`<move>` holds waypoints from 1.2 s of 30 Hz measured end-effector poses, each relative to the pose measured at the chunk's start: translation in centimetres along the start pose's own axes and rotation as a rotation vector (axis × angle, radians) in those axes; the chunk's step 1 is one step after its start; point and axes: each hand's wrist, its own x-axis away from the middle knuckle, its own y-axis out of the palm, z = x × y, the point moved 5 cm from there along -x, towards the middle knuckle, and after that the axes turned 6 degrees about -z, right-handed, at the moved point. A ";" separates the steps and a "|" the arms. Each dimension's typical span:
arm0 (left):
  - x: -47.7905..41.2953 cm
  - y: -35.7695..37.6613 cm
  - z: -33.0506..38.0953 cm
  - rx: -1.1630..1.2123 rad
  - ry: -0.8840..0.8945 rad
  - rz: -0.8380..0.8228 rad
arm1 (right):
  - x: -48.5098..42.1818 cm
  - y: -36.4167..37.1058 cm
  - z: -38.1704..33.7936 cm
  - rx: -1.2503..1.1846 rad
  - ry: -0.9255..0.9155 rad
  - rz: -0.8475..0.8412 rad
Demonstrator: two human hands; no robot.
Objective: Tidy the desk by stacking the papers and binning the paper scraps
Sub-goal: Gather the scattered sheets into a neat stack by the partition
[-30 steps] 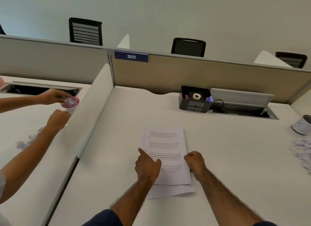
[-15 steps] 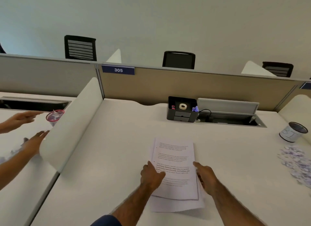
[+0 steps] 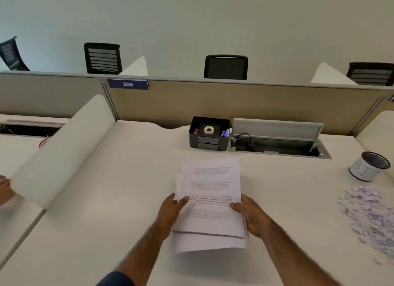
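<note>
- A black organizer [image 3: 207,144] stands in front of the tan partition [image 3: 245,103], with a roll of tape [image 3: 209,130] in its top.
- Just right of it, a cable tray [image 3: 275,147] lies open, its grey lid [image 3: 277,128] raised.
- A blue sign [image 3: 128,84] reads 305.
- Black chairs [image 3: 225,67] show behind the partition.
- A white divider [image 3: 64,149] stands at the left.

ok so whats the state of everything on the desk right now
papers: uneven stack, held at both side edges
left hand: grips papers' left edge
right hand: grips papers' right edge
paper scraps: loose heap, unbinned
small bin: upright, top open
cable hatch: lid raised
</note>
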 end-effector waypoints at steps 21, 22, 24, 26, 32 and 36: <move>3.8 0.3 12.7 0.168 0.425 -0.114 | 2.8 3.5 -10.1 0.293 -0.534 0.183; 3.9 0.4 12.8 0.164 0.435 -0.116 | 2.9 3.4 -10.2 0.286 -0.545 0.187; 4.0 0.5 12.8 0.154 0.449 -0.114 | 3.1 3.5 -10.4 0.282 -0.558 0.191; 3.8 0.6 12.6 0.149 0.453 -0.108 | 3.1 3.4 -10.3 0.274 -0.557 0.201; 3.5 0.0 11.7 0.092 0.470 -0.086 | 3.4 3.1 -9.8 0.231 -0.517 0.219; 3.4 0.4 10.9 0.064 0.461 -0.109 | 3.0 3.1 -8.7 0.211 -0.459 0.212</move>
